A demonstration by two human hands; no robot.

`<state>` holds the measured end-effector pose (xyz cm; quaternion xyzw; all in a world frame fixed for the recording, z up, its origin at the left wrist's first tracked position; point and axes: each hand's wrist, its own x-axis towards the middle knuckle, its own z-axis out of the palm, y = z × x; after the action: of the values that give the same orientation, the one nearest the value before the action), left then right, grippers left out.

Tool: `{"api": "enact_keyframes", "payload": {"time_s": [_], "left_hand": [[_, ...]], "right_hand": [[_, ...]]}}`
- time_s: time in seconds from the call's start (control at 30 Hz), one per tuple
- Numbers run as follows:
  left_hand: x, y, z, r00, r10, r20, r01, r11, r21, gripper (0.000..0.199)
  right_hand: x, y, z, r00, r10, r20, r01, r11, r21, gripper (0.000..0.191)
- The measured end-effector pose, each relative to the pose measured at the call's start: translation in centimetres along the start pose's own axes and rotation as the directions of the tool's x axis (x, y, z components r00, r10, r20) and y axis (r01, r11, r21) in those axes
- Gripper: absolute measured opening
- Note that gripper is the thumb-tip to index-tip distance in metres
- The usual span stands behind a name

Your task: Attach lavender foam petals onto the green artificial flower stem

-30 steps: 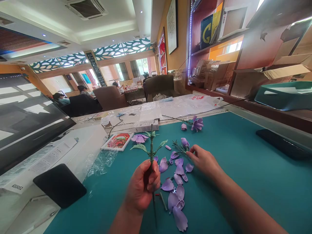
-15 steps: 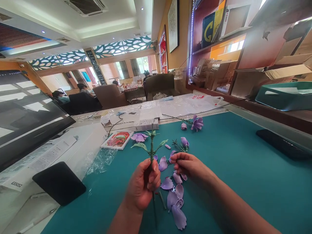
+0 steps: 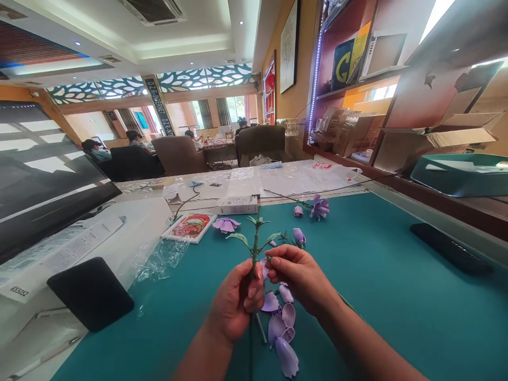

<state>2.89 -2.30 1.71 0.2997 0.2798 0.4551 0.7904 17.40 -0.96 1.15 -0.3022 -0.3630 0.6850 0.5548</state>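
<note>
My left hand (image 3: 240, 299) is wrapped round a green stem (image 3: 256, 241) with leaves, held upright. Close to its right side, my right hand (image 3: 296, 272) pinches a small green piece (image 3: 269, 258) between thumb and fingertips. Below and between the hands, loose purple petals (image 3: 286, 357) lie on the green mat (image 3: 377, 264). Beyond my right hand are a purple bud (image 3: 299, 237) and, farther back, an open purple flower (image 3: 319, 207) on a long stem. A flat purple flower (image 3: 226, 225) rests left of the held stem.
A picture card (image 3: 190, 227) and crumpled clear plastic (image 3: 162, 259) lie at the left, near a black tablet-like object (image 3: 91, 293). A small white box (image 3: 238, 205) stands at the back. A dark elongated case (image 3: 448, 247) lies at the right. People sit far behind.
My right hand has moved left, close to the stem, and a small green piece now shows in its fingertips. The held stem has shifted slightly right and the whole view has shifted a little.
</note>
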Motion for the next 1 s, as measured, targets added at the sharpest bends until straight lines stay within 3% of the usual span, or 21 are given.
{"api": "enact_keyframes", "payload": {"time_s": [0.47, 0.67, 0.83, 1.0], "left_hand": [[0.3, -1.2, 0.6, 0.997, -0.076, -0.004, 0.076, 0.997, -0.018, 0.029], [0.3, -1.4, 0.7, 0.996, -0.088, 0.019, 0.089, 0.995, -0.044, 0.029], [0.4, -1.4, 0.7, 0.995, -0.074, 0.061, 0.077, 0.996, -0.047, 0.027], [0.4, -1.5, 0.5, 0.997, -0.06, 0.047, 0.061, 0.998, -0.03, 0.027]], "right_hand": [[-1.2, -0.5, 0.0, 0.988, -0.146, -0.055, 0.136, 0.978, -0.157, 0.024], [-1.0, -0.1, -0.1, 0.99, -0.133, 0.051, 0.135, 0.99, -0.035, 0.022], [-0.9, 0.6, -0.5, 0.994, -0.049, 0.102, 0.037, 0.993, 0.114, 0.024], [-1.0, 0.2, -0.7, 0.98, -0.035, 0.197, 0.02, 0.997, 0.079, 0.021]]}}
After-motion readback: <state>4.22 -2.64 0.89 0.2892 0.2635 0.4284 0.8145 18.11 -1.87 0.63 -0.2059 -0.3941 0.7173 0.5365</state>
